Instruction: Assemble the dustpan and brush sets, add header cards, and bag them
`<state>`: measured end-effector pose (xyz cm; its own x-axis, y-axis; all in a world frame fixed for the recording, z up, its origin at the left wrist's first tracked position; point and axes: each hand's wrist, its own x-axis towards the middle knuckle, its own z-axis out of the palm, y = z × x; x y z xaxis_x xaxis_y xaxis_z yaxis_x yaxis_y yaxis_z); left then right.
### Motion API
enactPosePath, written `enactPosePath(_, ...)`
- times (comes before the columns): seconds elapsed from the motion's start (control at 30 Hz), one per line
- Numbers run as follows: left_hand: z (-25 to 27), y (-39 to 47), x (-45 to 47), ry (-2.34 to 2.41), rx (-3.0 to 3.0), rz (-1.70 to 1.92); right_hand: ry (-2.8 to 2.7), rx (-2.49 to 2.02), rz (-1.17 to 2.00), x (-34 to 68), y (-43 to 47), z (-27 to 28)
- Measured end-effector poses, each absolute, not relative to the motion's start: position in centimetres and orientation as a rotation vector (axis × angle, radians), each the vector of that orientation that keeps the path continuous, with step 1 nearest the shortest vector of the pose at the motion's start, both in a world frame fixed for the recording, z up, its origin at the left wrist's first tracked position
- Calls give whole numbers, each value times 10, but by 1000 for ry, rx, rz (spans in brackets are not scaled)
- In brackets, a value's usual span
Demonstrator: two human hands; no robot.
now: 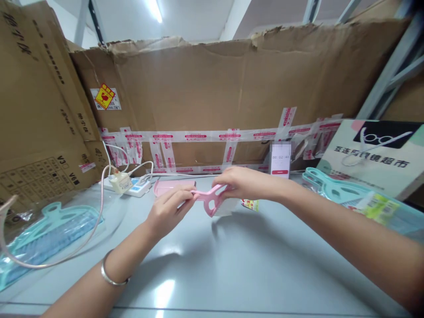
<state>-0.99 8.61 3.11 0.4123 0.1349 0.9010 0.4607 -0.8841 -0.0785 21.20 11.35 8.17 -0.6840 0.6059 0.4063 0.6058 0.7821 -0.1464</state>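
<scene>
A pink plastic piece with ring-shaped openings (210,204) is held up over the table, between both hands. My left hand (170,207) pinches its left end between thumb and fingers. My right hand (240,183) grips its upper right part, and those fingers partly cover it. Just behind my left hand lies a flat pink plastic object (162,187), partly hidden by the hand. Below my right hand, a small colourful packet (250,204) rests on the table beside a pale, clear-looking piece. The kind of the held piece cannot be made out.
Teal brush-and-dustpan sets in clear bags lie left (49,234) and right (351,194). A power strip (141,187) with cables is at back left. A phone (280,163) stands against the cardboard wall (212,88). A printed box (374,154) sits at right on the grey table (232,274).
</scene>
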Motion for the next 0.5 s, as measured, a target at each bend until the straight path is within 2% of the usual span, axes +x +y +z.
enactPosePath(0.1,36,87,-14,-459,-2417,-1598,-2679,-932,387,221,105,94)
enactPosePath(0.17,41,91,-20,-550,-2365,-1855,-2485,-994,552,235,100,91)
enactPosePath(0.23,47,98,-29,-880,-2260,-1970,-2201,-1044,694,253,98,77)
enactPosePath(0.3,52,105,-38,-1420,-2244,-1630,-1872,-1013,837,269,100,55)
enactPosePath(0.37,53,110,-45,-1901,-2263,-947,-1567,-929,998,278,104,33)
enactPosePath(0.43,48,114,-48,-2112,-2246,-372,-1342,-873,1133,280,108,17)
enactPosePath(0.5,40,115,-49,-2156,-2241,-74,-1224,-854,1212,276,109,9)
